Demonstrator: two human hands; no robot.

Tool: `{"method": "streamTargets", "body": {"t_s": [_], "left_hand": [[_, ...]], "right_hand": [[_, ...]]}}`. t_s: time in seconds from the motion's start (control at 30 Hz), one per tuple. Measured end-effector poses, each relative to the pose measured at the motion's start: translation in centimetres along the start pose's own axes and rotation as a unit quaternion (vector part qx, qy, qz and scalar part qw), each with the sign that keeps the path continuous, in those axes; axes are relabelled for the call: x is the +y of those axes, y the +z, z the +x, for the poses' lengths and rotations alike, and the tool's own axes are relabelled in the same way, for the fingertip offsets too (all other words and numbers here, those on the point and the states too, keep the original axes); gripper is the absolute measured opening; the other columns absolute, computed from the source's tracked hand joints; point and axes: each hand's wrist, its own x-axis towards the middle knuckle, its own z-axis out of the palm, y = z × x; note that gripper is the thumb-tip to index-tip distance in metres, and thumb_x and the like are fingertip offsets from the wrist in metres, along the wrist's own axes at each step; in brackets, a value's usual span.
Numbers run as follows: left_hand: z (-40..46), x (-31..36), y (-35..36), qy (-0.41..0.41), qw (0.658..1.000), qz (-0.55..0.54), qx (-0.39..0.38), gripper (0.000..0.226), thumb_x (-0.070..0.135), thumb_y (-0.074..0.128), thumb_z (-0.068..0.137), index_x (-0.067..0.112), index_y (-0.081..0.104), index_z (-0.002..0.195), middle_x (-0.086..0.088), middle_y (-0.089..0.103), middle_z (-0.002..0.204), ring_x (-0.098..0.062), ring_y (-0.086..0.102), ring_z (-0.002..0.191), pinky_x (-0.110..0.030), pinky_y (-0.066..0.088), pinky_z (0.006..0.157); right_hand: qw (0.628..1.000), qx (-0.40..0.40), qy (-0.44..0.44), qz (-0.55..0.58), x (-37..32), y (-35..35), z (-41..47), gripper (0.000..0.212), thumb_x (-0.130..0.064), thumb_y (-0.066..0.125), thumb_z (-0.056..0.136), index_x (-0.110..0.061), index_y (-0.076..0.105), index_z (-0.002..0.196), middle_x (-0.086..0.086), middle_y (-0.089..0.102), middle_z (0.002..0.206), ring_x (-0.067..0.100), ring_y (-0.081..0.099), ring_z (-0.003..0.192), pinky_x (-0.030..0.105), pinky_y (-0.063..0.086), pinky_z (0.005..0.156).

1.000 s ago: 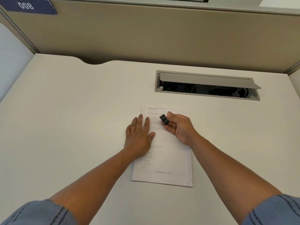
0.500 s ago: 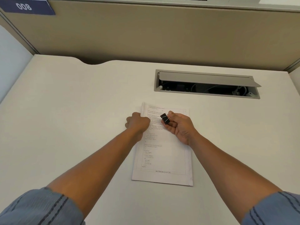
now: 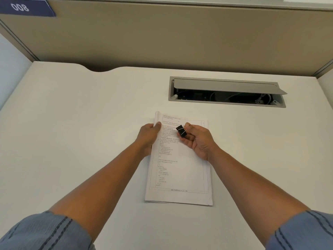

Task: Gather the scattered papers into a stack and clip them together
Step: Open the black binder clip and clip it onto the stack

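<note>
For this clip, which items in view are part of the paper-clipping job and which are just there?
Part of the job:
- paper stack, gathered on the desk
- black binder clip, pinched by the right hand
- left hand, gripping the stack's upper left edge

Just there:
- desk
- open cable tray
- partition wall
- number tag

Both bare forearms reach forward from rolled blue sleeves. The left hand (image 3: 148, 135) has its fingers tucked under and its thumb laid on top, pinching the paper stack's (image 3: 180, 168) left edge. The right hand (image 3: 197, 139) is palm-up, fingers curled, pinching a black binder clip (image 3: 181, 131).
</note>
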Motion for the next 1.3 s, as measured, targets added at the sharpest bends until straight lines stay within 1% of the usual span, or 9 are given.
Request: {"method": "streamTargets", "body": {"t_s": [0.1, 0.2, 0.33, 0.57, 0.7, 0.83, 1.0, 1.17, 1.3], "left_hand": [[0.4, 0.6, 0.5, 0.022, 0.999, 0.03, -0.005, 0.035, 0.04, 0.043, 0.108, 0.014, 0.066, 0.102, -0.006, 0.077, 0.104, -0.028, 0.075, 0.095, -0.047, 0.06, 0.089], [0.8, 0.9, 1.0, 0.044, 0.997, 0.062, 0.02, 0.036, 0.037, 0.039, 0.11, 0.015, 0.064, 0.095, -0.004, 0.074, 0.103, -0.024, 0.071, 0.095, -0.04, 0.057, 0.087], [1.1, 0.4, 0.9, 0.062, 0.993, 0.093, 0.044, 0.041, 0.036, 0.04, 0.109, 0.002, 0.063, 0.104, -0.011, 0.073, 0.104, -0.024, 0.068, 0.09, -0.038, 0.055, 0.08], [-0.1, 0.0, 0.8, 0.127, 0.984, 0.113, 0.058, 0.042, 0.037, 0.04, 0.109, 0.001, 0.06, 0.1, -0.012, 0.074, 0.098, -0.035, 0.071, 0.09, -0.049, 0.06, 0.082], [-1.9, -0.2, 0.8, 0.174, 0.978, 0.105, 0.046, 0.038, 0.036, 0.041, 0.109, 0.009, 0.065, 0.1, -0.013, 0.075, 0.098, -0.034, 0.072, 0.093, -0.052, 0.06, 0.08], [-3.8, -0.4, 1.2, 0.219, 0.971, 0.091, 0.026, 0.036, 0.034, 0.042, 0.109, 0.009, 0.064, 0.097, -0.014, 0.074, 0.095, -0.026, 0.072, 0.081, -0.048, 0.061, 0.075], [-5.5, -0.6, 1.3, 0.255, 0.962, 0.094, 0.018, 0.037, 0.034, 0.042, 0.11, 0.006, 0.061, 0.095, -0.015, 0.072, 0.092, -0.018, 0.067, 0.073, -0.037, 0.057, 0.064], [-6.3, -0.7, 1.1, 0.274, 0.958, 0.082, 0.018, 0.039, 0.035, 0.043, 0.109, 0.003, 0.057, 0.092, -0.02, 0.069, 0.091, -0.026, 0.064, 0.072, -0.046, 0.056, 0.063], [-6.9, -0.5, 1.0, 0.28, 0.957, 0.075, 0.009, 0.038, 0.034, 0.043, 0.109, 0.004, 0.058, 0.092, -0.02, 0.07, 0.092, -0.028, 0.066, 0.075, -0.053, 0.058, 0.066]], "right_hand": [[1.0, 0.0, 0.001, -0.01, 0.0, 0.0, 0.0, 0.037, -0.014, 0.07, 0.095, 0.009, 0.058, 0.121, 0.024, 0.076, 0.107, 0.03, 0.074, 0.089, 0.037, 0.063, 0.083], [1.0, 0.0, 0.002, -0.015, 0.0, 0.0, 0.0, 0.033, -0.014, 0.07, 0.095, 0.007, 0.06, 0.117, 0.024, 0.076, 0.107, 0.029, 0.074, 0.09, 0.037, 0.062, 0.084], [1.0, 0.001, 0.003, -0.027, 0.0, 0.0, 0.1, 0.027, -0.014, 0.071, 0.094, 0.004, 0.062, 0.113, 0.024, 0.075, 0.11, 0.03, 0.073, 0.094, 0.038, 0.062, 0.086], [0.992, 0.04, -0.04, -0.111, -2.0, 2.2, -1.2, 0.019, -0.013, 0.073, 0.092, -0.001, 0.068, 0.106, 0.018, 0.078, 0.104, 0.025, 0.075, 0.093, 0.037, 0.063, 0.085], [0.952, 0.028, -0.156, -0.262, -6.6, 5.3, -2.7, 0.011, -0.011, 0.073, 0.092, -0.004, 0.071, 0.1, 0.008, 0.078, 0.09, 0.019, 0.075, 0.088, 0.034, 0.063, 0.084], [0.889, 0.023, -0.238, -0.389, -8.8, 7.1, -2.9, 0.005, -0.015, 0.077, 0.09, -0.017, 0.073, 0.092, 0.014, 0.078, 0.09, 0.02, 0.072, 0.083, 0.04, 0.062, 0.087], [0.856, 0.022, -0.255, -0.449, -9.4, 8.0, -3.3, 0.004, -0.018, 0.078, 0.089, -0.019, 0.074, 0.089, 0.003, 0.079, 0.087, 0.021, 0.076, 0.089, 0.046, 0.061, 0.091], [0.834, -0.002, -0.252, -0.49, -9.9, 8.9, -4.4, 0.005, -0.019, 0.078, 0.089, -0.015, 0.075, 0.091, 0.015, 0.077, 0.09, 0.016, 0.069, 0.079, 0.043, 0.06, 0.087], [0.822, -0.007, -0.248, -0.513, -10.0, 9.3, -4.9, 0.006, -0.019, 0.079, 0.089, -0.014, 0.076, 0.091, 0.009, 0.078, 0.087, 0.013, 0.069, 0.079, 0.038, 0.061, 0.085]]}}
